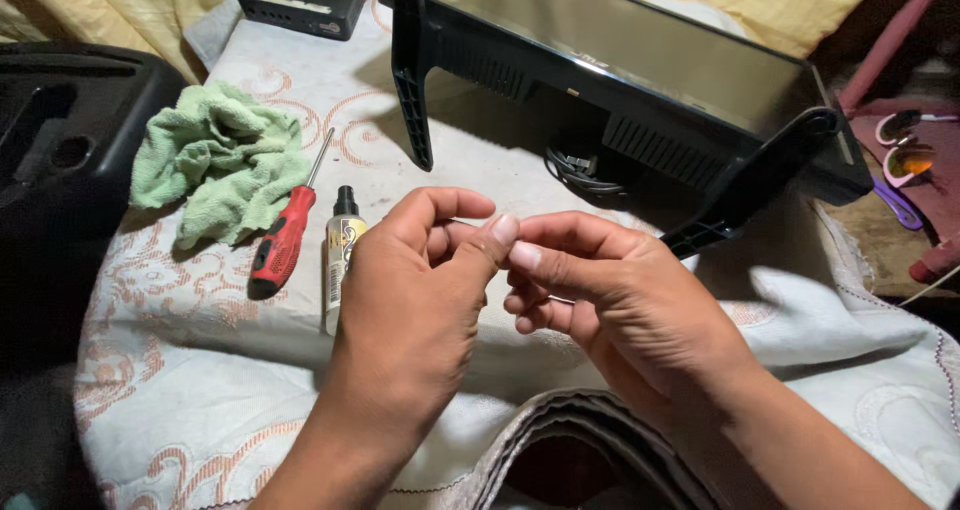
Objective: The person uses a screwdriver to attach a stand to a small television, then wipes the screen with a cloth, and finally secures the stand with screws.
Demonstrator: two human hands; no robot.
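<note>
Green rag (218,160), red screwdriver (281,238), small spray bottle (340,255) lie on patterned cloth (180,390). Left hand (415,300) and right hand (610,300) meet thumb-tips pinched together mid-frame; whatever is pinched can't be made out. Flat-screen monitor (640,60) face-down behind.

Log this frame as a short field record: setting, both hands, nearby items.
setting: table under a white patterned cloth
left hand: fingers curled, thumb tip pressed against the right thumb
right hand: fingertips pinched together with the left; anything held is too small to tell
near left hand: small bottle lying on the cloth, red-handled screwdriver, crumpled green rag
behind hands: flat screen lying face up, its black stand feet pointing toward the camera
far right: scissors
</note>
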